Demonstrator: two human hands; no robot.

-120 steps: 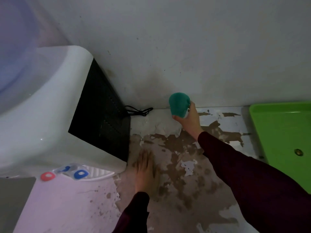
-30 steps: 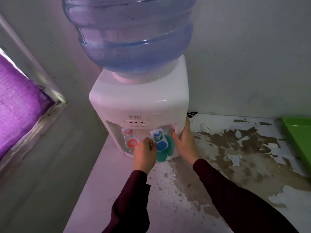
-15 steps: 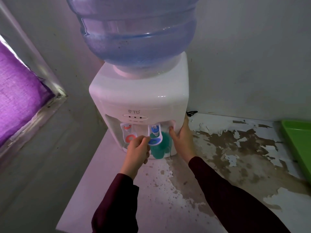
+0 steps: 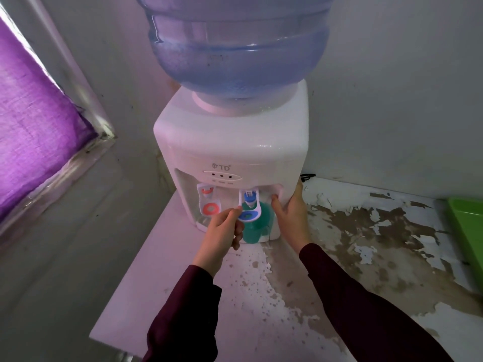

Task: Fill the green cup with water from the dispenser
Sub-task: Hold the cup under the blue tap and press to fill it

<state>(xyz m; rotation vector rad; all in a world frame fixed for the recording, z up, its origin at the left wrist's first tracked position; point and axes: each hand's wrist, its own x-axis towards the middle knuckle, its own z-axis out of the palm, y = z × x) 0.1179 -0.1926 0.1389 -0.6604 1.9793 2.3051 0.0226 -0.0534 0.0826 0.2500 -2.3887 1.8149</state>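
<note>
The green cup (image 4: 257,227) stands in the white dispenser's (image 4: 232,150) recess, under the blue tap lever (image 4: 249,207). My left hand (image 4: 223,232) grips the lower edge of that blue lever with curled fingers. My right hand (image 4: 290,215) rests against the dispenser's right front corner, thumb on the recess edge beside the cup, not holding the cup. A red tap lever (image 4: 207,202) sits to the left of the blue one. The big blue water bottle (image 4: 235,43) sits on top. I cannot tell whether water is flowing.
The dispenser stands on a worn counter (image 4: 339,257) with peeling paint. A green tray (image 4: 467,218) lies at the right edge. A purple curtain (image 4: 31,121) hangs in the window on the left, past the counter's left edge.
Four seconds ago my right hand held the cup near the wall. Since half a second ago little has moved; my left hand stays on the blue lever, and the view has shifted slightly.
</note>
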